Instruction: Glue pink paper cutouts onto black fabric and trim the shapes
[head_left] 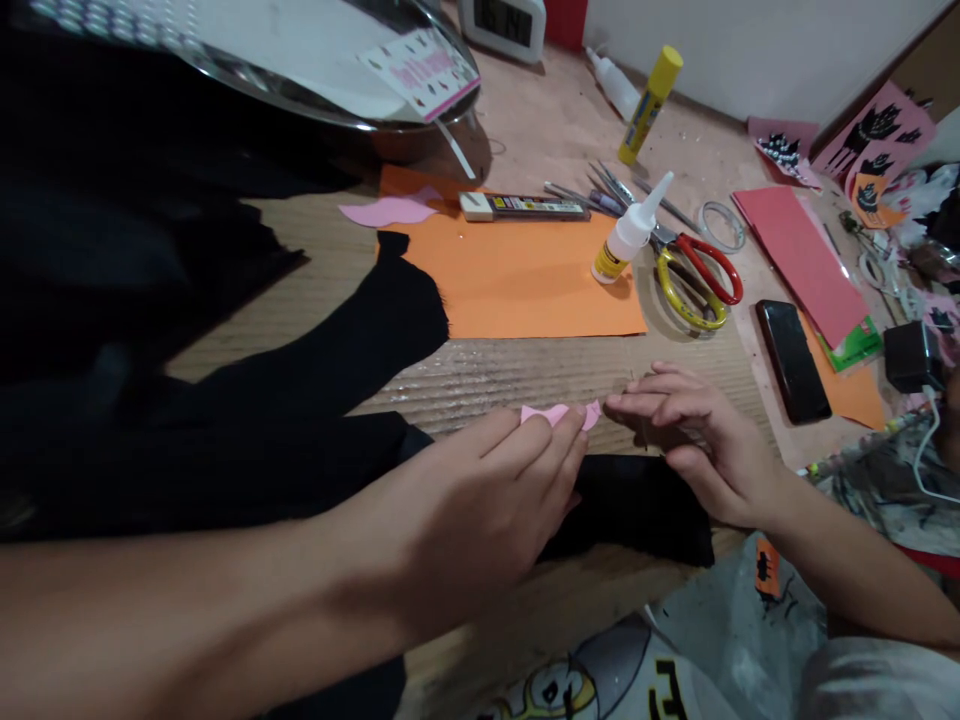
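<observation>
Dead centre of the frame, a small pink paper piece (pixel 559 412) is pinched by the left hand (pixel 487 500), with the fingertips closed on its left and middle part from the lower left. The piece's long axis is laid roughly left to right across the picture, and only its right tip is seen poking out past those fingers. The right hand (pixel 705 440) is held just to the right of that tip, fingers stretched out flat and loose, nothing gripped. Whether the tip is actually touched can't be told, it's that close. So the piece is gripped by the left hand, with the right just beside the free end. Below both, a black paper sheet (pixel 637 505) is spread on corrugated cardboard (pixel 487 375). Higher up, an orange sheet (pixel 525 280), a glue bottle (pixel 628 235) and scissors (pixel 694 275) are parked well apart from the hands.
</observation>
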